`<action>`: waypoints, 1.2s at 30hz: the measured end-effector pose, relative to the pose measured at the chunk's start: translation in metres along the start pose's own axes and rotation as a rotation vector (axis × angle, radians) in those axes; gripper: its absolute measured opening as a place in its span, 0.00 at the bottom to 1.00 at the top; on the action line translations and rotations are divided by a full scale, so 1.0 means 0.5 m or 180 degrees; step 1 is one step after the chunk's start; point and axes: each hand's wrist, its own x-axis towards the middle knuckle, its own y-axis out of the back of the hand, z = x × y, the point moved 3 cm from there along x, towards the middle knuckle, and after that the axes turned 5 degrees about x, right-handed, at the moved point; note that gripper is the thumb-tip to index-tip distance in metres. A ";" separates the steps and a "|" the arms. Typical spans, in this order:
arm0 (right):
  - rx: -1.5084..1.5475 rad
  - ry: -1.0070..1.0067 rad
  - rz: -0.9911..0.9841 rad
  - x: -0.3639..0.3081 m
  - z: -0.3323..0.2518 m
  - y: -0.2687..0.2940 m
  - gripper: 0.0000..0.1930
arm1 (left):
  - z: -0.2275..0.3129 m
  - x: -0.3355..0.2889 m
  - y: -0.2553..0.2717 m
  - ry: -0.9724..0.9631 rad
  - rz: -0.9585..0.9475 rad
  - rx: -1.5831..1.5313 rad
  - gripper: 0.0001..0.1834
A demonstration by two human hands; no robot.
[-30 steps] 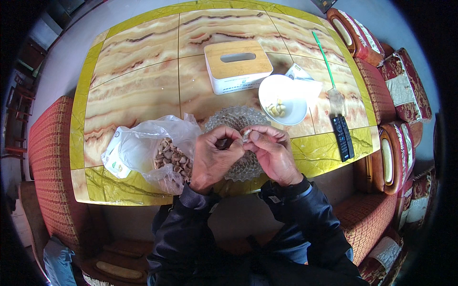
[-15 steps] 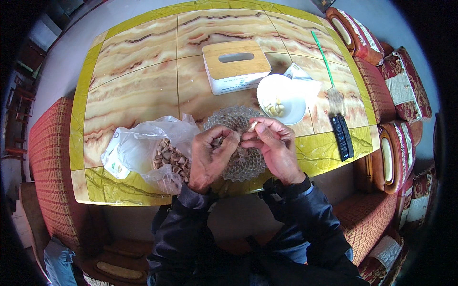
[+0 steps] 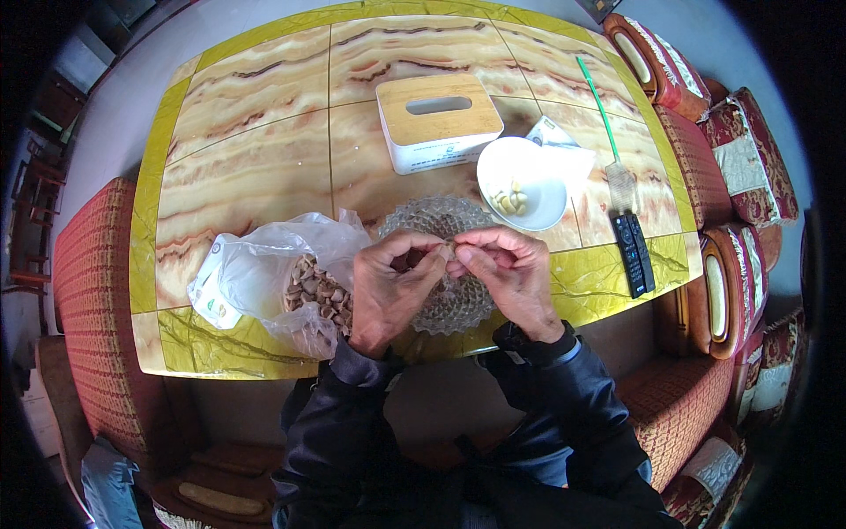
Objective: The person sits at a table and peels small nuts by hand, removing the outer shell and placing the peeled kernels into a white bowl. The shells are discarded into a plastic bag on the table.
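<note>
Over a ridged clear glass dish (image 3: 463, 313), my left hand (image 3: 388, 291) and my right hand (image 3: 515, 278) meet, thumbs and forefingers pinched. Between the fingertips is a small pale garlic clove (image 3: 450, 250), mostly covered by the fingers. Left of my left hand, an opened clear plastic bag (image 3: 264, 251) holds many brownish unpeeled garlic cloves (image 3: 315, 291). Beyond my right hand stands a white bowl (image 3: 548, 181), with several peeled white cloves (image 3: 509, 201) in its bottom. Part of the glass dish and its contents is hidden under my hands.
A white tissue box (image 3: 441, 115) with a wooden lid stands behind the dish. At the right lie a green-handled fly swatter (image 3: 602, 110) and two black remote controls (image 3: 633, 256). A white packet (image 3: 555, 132) sits behind the bowl. Patterned sofas (image 3: 106, 291) flank the marbled table (image 3: 247, 132).
My right hand has come left and its fingertips now meet those of my left hand. The clove it held up is now between both hands.
</note>
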 end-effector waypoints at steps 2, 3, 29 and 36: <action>0.0065 0.0030 0.0011 0.000 -0.002 -0.003 0.09 | -0.001 -0.002 0.000 0.0112 -0.0017 -0.0094 0.03; 0.0169 0.0026 -0.0003 0.000 -0.002 -0.004 0.09 | 0.000 -0.002 0.001 0.0099 -0.0027 -0.0065 0.03; 0.0317 -0.0167 0.0181 -0.011 0.016 -0.020 0.08 | -0.005 -0.007 -0.003 0.0585 0.0051 -0.0702 0.02; 0.0010 0.0108 0.0296 -0.014 0.007 -0.023 0.12 | -0.010 -0.004 -0.001 0.0279 0.0070 -0.0148 0.02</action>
